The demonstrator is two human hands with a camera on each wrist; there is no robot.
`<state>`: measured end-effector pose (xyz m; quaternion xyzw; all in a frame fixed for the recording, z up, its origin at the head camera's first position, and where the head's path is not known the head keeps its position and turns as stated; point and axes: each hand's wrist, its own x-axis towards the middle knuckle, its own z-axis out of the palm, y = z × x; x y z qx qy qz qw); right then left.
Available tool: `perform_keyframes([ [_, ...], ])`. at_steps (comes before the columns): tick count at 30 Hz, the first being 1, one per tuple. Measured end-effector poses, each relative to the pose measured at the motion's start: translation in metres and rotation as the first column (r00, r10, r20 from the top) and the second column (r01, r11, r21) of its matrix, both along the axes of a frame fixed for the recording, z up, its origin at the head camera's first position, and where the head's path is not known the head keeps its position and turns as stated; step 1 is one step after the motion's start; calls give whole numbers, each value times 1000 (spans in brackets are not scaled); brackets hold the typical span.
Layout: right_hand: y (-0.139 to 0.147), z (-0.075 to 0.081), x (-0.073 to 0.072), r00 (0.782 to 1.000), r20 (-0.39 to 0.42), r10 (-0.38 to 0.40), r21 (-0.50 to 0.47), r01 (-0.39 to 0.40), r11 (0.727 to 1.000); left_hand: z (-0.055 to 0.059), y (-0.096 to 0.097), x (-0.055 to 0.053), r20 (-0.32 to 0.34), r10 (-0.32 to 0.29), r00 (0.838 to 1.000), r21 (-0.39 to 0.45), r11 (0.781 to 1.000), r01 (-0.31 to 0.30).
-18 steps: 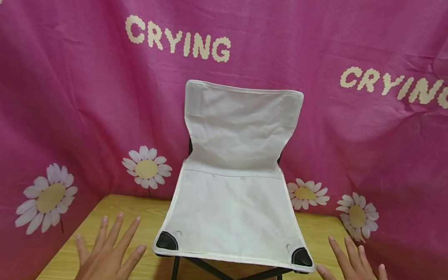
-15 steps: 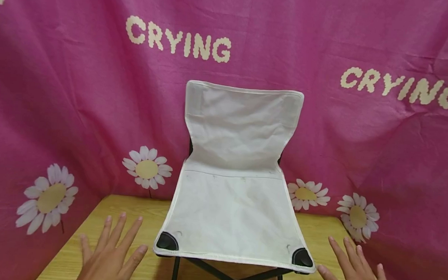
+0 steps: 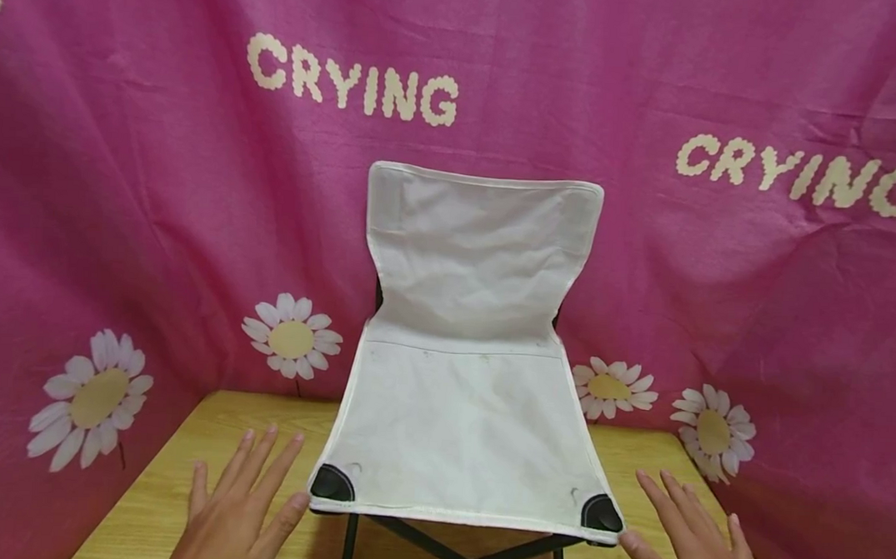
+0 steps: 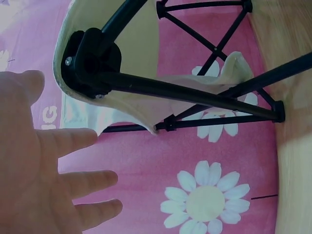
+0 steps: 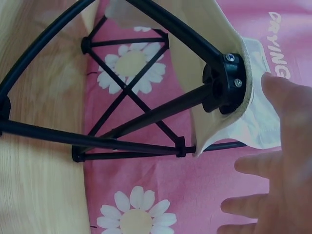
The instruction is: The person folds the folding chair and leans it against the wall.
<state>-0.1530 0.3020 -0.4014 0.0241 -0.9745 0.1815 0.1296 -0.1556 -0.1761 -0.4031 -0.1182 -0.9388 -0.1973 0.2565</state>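
A folding camp chair with a white fabric seat and back stands unfolded, facing me. Black patches cover its front seat corners, and crossed black tubes form the frame below. Just left of the front left corner is my left hand, fingers spread, holding nothing. My right hand is at the front right corner, its thumb tip right by the seat edge and its fingers straight. From the right wrist view, a black plastic corner joint with screws shows under the seat, beside the right thumb.
The chair is on a light wooden tabletop. Behind it and along both sides hangs a pink curtain printed with daisies and the word CRYING.
Both hands have moved inward toward the chair's front corners, the left going right and the right going left. The chair has stayed in place.
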Motion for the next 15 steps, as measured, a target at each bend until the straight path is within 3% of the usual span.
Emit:
perform_keyframes([
  [7, -13, 4, 3, 997, -65, 38, -5, -38, 999, 3, 7, 0, 20, -19, 1000, 18, 1000, 19],
  [15, -26, 6, 7, 993, -102, 52, -61, -59, 996, 2, 12, -1, -110, -71, 991, 14, 997, 73],
])
